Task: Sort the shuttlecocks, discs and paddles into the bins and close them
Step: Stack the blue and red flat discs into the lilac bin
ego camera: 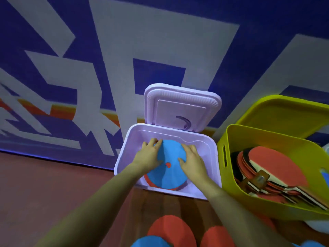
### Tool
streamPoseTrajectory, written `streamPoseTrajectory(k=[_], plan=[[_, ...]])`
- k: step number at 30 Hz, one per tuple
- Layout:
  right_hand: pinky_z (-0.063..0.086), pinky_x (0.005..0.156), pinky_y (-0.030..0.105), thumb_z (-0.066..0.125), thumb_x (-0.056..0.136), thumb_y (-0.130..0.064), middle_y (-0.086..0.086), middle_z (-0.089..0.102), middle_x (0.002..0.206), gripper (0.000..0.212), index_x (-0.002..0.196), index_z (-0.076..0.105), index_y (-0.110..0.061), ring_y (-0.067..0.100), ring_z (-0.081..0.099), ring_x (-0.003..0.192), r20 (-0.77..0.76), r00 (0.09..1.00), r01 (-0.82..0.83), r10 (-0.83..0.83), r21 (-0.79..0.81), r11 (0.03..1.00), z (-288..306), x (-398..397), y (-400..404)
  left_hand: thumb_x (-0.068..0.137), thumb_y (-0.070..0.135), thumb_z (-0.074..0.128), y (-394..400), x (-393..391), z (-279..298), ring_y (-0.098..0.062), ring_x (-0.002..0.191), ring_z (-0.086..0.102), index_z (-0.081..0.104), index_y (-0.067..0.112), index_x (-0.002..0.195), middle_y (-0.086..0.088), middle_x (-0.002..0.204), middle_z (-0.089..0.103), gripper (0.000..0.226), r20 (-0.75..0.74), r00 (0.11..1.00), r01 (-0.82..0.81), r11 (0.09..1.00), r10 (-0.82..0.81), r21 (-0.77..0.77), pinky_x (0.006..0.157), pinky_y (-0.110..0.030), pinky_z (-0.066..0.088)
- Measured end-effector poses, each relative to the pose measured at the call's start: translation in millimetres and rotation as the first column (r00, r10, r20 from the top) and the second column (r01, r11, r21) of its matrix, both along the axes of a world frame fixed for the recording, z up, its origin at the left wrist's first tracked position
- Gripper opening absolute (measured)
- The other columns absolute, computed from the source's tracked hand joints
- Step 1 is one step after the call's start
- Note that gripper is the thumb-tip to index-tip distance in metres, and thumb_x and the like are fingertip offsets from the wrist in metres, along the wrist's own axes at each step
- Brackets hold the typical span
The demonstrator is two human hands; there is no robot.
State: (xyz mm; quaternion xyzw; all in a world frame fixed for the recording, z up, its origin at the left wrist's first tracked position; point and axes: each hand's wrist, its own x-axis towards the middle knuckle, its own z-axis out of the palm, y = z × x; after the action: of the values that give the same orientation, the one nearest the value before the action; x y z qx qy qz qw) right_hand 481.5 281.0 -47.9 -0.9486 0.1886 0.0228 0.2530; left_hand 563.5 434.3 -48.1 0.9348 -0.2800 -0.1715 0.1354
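Discs lie nearest the camera on the wooden floor (160,202): two red discs (169,229) and the edge of a blue one (151,242) at the bottom of the view. Just beyond them stands the lilac bin (211,154), its hinged lid (181,106) raised and tilted back toward the wall. Inside it a blue disc (169,168) with a small red spot at its middle sits on top of a red disc (148,180), whose rim shows beneath at the near side. Both hands reach into this bin. The left hand (147,155) rests flat on the blue disc's left part, fingers spread and fairly straight; the right hand (192,161) presses on its right part, fingers likewise spread, not curled round anything. To the right, touching or just beside the lilac bin, the yellow-green bin (229,139) holds a stack of red-faced paddles (267,166), handles pointing to the near right. Its lid (284,111) stands open behind it. Farthest off is a blue-and-grey patterned wall (124,50).
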Motion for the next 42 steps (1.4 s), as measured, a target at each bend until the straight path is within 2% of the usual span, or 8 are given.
streamPoseTrajectory(k=[4, 8, 17, 23, 27, 31, 36, 42], plan=[[0.031, 0.102, 0.037, 0.049, 0.094, -0.033, 0.001, 0.034, 0.144, 0.057, 0.145, 0.026, -0.021, 0.023, 0.039, 0.13, -0.201, 0.978, -0.086, 0.056, -0.146, 0.986, -15.4, -0.9, -0.8, 0.089, 0.037, 0.057, 1.4, 1.2, -14.3, -0.035, 0.124, 0.031, 0.014, 0.019, 0.149, -0.005, 0.15, 0.021, 0.076, 0.002, 0.998, 0.069, 0.993, -0.07, 0.093, 0.096, -0.045, 0.041], [0.03, 0.101, 0.036, 0.045, 0.095, -0.033, 0.0, 0.038, 0.142, 0.053, 0.144, 0.028, -0.023, 0.024, 0.041, 0.127, -0.182, 0.98, -0.125, 0.085, -0.218, 0.968, -12.5, -6.6, 1.2, 0.092, 0.038, 0.05, 8.2, -0.6, -8.9, -0.03, 0.129, 0.029, 0.016, 0.019, 0.149, -0.004, 0.151, 0.022, 0.069, 0.109, 0.989, 0.093, 0.992, -0.101, 0.084, 0.098, -0.041, 0.038], [0.034, 0.097, 0.037, 0.051, 0.093, -0.021, 0.006, 0.05, 0.132, 0.04, 0.132, 0.05, -0.012, 0.029, 0.048, 0.12, 0.126, 0.987, -0.084, 0.1, -0.126, 0.989, 30.7, -56.6, 13.0, 0.094, 0.035, 0.047, 28.8, -56.6, 36.5, -0.029, 0.128, 0.033, 0.021, 0.018, 0.148, -0.004, 0.15, 0.029, 0.062, 0.297, 0.953, 0.085, 0.995, -0.065, -0.052, 0.099, -0.036, 0.036], [0.046, 0.087, 0.042, 0.044, 0.082, -0.025, 0.01, 0.061, 0.114, 0.042, 0.115, 0.062, -0.008, 0.033, 0.059, 0.104, 0.301, 0.946, -0.109, 0.124, -0.069, 0.992, 42.3, -124.4, 26.1, 0.091, 0.028, 0.053, 41.4, -126.9, 54.0, -0.034, 0.123, 0.04, 0.033, 0.011, 0.144, -0.01, 0.145, 0.038, 0.059, 0.308, 0.951, 0.047, 0.987, 0.002, -0.151, 0.095, -0.041, 0.042], [0.051, 0.084, 0.042, 0.05, 0.081, -0.022, 0.009, 0.064, 0.102, 0.034, 0.107, 0.065, -0.007, 0.031, 0.062, 0.095, 0.388, 0.909, -0.145, 0.15, -0.042, 0.988, 31.8, -172.3, 34.0, 0.071, 0.021, 0.062, 52.2, -177.8, 49.7, -0.04, 0.095, 0.059, 0.058, 0.006, 0.124, -0.016, 0.117, 0.061, 0.055, 0.354, 0.935, 0.062, 0.978, 0.013, -0.199, 0.069, -0.044, 0.053], [0.044, 0.088, 0.036, 0.057, 0.084, -0.024, 0.003, 0.065, 0.107, 0.03, 0.112, 0.063, -0.015, 0.026, 0.06, 0.102, 0.242, 0.946, -0.222, 0.216, -0.003, 0.975, 6.7, -214.0, 44.5, 0.08, 0.029, 0.05, 65.5, -226.2, 27.4, -0.039, 0.105, 0.051, 0.051, 0.008, 0.131, -0.013, 0.125, 0.054, 0.054, 0.262, 0.961, -0.045, 0.982, 0.094, -0.186, 0.082, -0.043, 0.046], [0.023, 0.106, 0.032, 0.052, 0.092, -0.038, 0.002, 0.041, 0.145, 0.058, 0.143, 0.032, -0.02, 0.022, 0.036, 0.133, -0.146, 0.933, -0.332, 0.33, 0.009, 0.943, -25.6, -245.9, 62.1, 0.09, 0.034, 0.054, 87.1, -268.9, -9.2, -0.035, 0.123, 0.036, 0.031, 0.013, 0.142, -0.009, 0.143, 0.035, 0.061, 0.056, 0.973, -0.224, 0.974, 0.226, -0.038, 0.102, -0.038, 0.033], [0.008, 0.112, 0.036, 0.051, 0.09, -0.047, -0.001, 0.016, 0.156, 0.076, 0.15, 0.009, -0.026, 0.017, 0.012, 0.143, -0.245, 0.916, -0.308, 0.317, 0.074, 0.949, -57.5, -261.0, 86.3, 0.09, 0.049, 0.05, 116.1, -298.2, -51.8, -0.037, 0.138, 0.017, 0.003, 0.024, 0.15, -0.016, 0.155, 0.003, 0.079, -0.15, 0.923, -0.33, 0.93, 0.353, 0.159, 0.11, -0.042, 0.022]])
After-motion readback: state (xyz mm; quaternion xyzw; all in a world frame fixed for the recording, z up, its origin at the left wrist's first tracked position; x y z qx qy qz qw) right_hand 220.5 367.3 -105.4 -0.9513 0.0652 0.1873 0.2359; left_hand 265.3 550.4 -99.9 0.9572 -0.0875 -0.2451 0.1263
